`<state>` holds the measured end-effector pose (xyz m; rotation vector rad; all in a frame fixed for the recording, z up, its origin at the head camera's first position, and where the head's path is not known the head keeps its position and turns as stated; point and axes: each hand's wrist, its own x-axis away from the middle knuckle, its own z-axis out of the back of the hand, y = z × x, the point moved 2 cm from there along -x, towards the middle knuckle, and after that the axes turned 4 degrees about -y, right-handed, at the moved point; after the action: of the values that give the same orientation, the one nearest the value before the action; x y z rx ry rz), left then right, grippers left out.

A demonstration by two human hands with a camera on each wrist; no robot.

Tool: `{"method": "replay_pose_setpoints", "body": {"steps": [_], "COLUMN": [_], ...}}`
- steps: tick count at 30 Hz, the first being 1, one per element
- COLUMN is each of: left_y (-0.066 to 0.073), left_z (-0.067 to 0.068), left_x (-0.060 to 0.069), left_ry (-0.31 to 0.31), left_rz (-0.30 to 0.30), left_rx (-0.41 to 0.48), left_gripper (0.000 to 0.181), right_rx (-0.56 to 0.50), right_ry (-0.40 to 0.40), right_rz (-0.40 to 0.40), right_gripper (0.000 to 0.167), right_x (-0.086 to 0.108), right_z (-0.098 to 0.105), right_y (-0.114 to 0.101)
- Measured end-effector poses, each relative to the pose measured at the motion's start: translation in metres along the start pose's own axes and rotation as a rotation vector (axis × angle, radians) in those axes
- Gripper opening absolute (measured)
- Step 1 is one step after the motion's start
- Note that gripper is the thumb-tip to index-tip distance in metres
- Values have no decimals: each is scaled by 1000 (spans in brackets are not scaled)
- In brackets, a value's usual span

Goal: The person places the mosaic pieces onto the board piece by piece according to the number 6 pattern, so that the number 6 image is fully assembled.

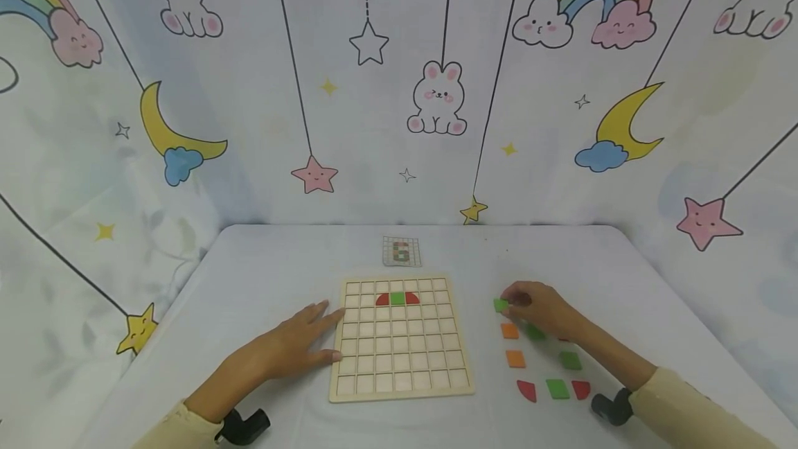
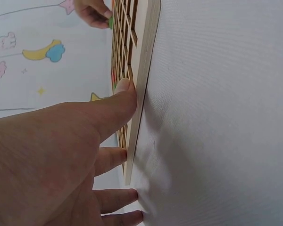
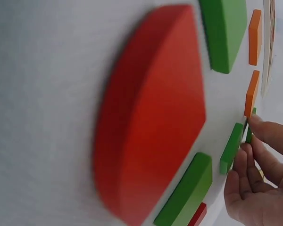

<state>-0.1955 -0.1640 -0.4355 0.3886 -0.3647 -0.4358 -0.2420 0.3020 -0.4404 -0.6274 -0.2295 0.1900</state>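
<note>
A light wooden grid board (image 1: 402, 396) lies on the table. My left hand (image 1: 289, 345) touches its left edge, fingers fairly straight and spread; in the left wrist view the thumb (image 2: 124, 89) rests over the rim. Near the board's top row sit a green square tile (image 1: 397, 298) and, on either side of it, a red quarter-round tile (image 1: 383, 300) and another red quarter-round tile (image 1: 411, 298). Right of the board, my right hand (image 1: 541, 309) pinches a green square tile (image 1: 501, 305) between thumb and fingertips. The hand partly covers a green tile (image 1: 535, 331) below it.
Right of the board lie two orange square tiles (image 1: 515, 359), green squares (image 1: 557, 389) and red quarter-rounds (image 1: 526, 391) in loose rows. A small printed pattern card (image 1: 402, 251) lies behind the board. A cartoon-printed cloth (image 1: 374, 109) hangs behind the white table (image 1: 287, 248).
</note>
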Motion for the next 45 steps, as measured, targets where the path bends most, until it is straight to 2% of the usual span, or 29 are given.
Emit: {"method": "replay_pose_setpoints", "body": {"steps": [8, 14, 24, 30, 38, 45], "left_y": [-2, -3, -3, -4, -3, -1], "left_z": [-1, -2, -1, -2, -1, 1], "left_x": [0, 0, 0, -1, 0, 1], "left_ry": [4, 5, -4, -10, -16, -15], "left_rz": [-7, -9, 7, 22, 21, 21], "left_rx": [-8, -9, 11, 18, 16, 15], "left_gripper": [80, 80, 82, 82, 82, 81], "right_rx": [39, 37, -43, -15, 1, 12], "right_ry": [3, 17, -13, -16, -31, -77], "right_rz": [43, 86, 126, 212, 313, 388], "right_gripper": [24, 21, 16, 13, 14, 18], "right_x": [-12, -25, -41, -51, -60, -63], "right_z": [-5, -13, -45, -62, -82, -93], "right_y": [-10, -27, -81, -111, -138, -156]}}
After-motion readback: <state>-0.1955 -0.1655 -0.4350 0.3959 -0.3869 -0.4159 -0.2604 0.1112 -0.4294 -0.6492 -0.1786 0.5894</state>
